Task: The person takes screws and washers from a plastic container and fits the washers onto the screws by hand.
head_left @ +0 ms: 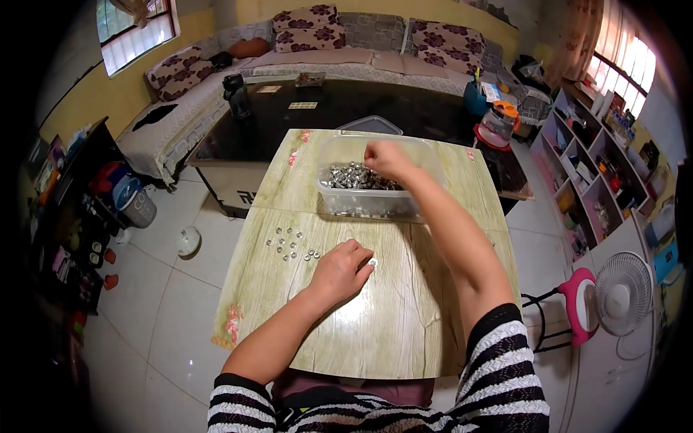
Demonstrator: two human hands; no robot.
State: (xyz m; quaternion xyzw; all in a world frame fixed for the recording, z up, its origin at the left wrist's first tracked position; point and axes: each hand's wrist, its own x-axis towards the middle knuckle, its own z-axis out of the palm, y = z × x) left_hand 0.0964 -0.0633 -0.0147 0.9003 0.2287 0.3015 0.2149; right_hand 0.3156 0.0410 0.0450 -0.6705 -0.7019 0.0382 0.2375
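My left hand (pixel 342 271) rests low over the wood-patterned tabletop, its fingers curled and thumb and fingertips drawn together at a small silvery ring-like part (pixel 373 263). Left of it lie several small round metal parts (pixel 285 245), loosely spread on the tabletop, with a few close to the knuckles. My right hand (pixel 390 160) is over a clear plastic tub (pixel 372 203), fingers closed and pointing down. What they hold, if anything, is hidden. Inside the tub is a heap of small shiny metal parts (pixel 350 175), some darker toward the right.
The small table (pixel 325 339) stands against a black-topped table (pixel 267 108), which carries a dark bottle (pixel 236 96), a clear lid (pixel 370 125) and a jug with an orange lid (pixel 499 124). To the right are a pink-backed chair (pixel 575 307) and a white fan (pixel 622 294).
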